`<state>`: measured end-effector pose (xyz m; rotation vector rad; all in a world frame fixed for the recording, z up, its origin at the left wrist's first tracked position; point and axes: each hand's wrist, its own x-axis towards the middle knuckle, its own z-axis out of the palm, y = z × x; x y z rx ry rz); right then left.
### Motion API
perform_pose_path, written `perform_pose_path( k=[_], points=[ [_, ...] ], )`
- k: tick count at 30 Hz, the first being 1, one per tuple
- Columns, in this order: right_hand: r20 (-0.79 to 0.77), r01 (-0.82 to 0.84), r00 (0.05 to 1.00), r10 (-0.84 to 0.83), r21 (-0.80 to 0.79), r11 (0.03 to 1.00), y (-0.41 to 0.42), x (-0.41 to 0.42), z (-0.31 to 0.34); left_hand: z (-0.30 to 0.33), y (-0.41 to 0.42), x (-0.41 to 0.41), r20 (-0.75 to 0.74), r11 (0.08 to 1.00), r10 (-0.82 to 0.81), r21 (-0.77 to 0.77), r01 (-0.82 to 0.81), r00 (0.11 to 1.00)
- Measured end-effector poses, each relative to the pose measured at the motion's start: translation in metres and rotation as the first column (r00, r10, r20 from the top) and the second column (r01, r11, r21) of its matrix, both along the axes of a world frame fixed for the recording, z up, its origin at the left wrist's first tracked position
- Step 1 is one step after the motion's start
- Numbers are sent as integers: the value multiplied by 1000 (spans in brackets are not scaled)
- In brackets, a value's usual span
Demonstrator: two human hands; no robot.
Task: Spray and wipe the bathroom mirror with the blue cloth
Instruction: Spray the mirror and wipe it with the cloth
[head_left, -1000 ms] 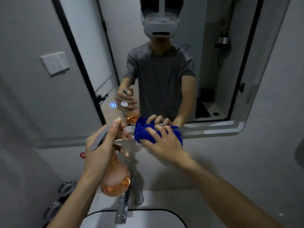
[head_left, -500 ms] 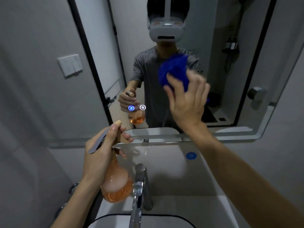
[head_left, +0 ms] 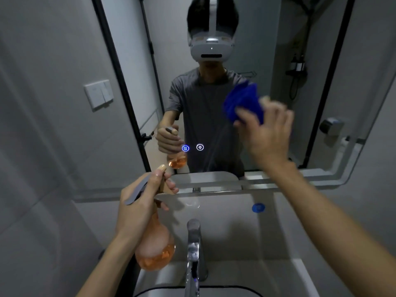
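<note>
The bathroom mirror [head_left: 132, 61] fills the wall ahead and shows my reflection. My right hand [head_left: 267, 136] is raised and presses a bunched blue cloth [head_left: 243, 105] flat against the glass, right of centre. Lower left, my left hand [head_left: 139, 209] grips the neck of an orange spray bottle [head_left: 155, 251] with a grey trigger, held upright over the basin's left side, nozzle facing the mirror. Two small lit touch icons [head_left: 192, 147] glow on the glass between my hands.
A chrome tap [head_left: 194, 243] rises from the white basin [head_left: 289, 281] below. A narrow ledge [head_left: 214, 185] runs under the mirror, and a blue sticker [head_left: 258, 207] sits on the backsplash. Grey tiled walls close in on the left and right.
My right hand lifted the cloth from the ledge up onto the glass, then swept it to the right. The left hand and bottle stayed nearly still.
</note>
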<state>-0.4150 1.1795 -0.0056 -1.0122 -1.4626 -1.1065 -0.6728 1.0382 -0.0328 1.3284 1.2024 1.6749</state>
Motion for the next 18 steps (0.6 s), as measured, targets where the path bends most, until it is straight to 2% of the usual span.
perform_pose_path(
  k=[4, 13, 18],
  points=[
    [-268, 71, 962, -52, 61, 996, 1, 24, 61, -8, 6, -2, -65, 1000, -11, -27, 9, 998],
    [-340, 56, 939, -51, 5, 998, -1, 16, 15, -16, 7, -36, -195, 999, 38, 1, -38, 980],
    [-386, 39, 921, -45, -24, 999, -4, -1, -29, -17, 9, -51, -195, 999, 37, 8, -36, 980]
  ],
)
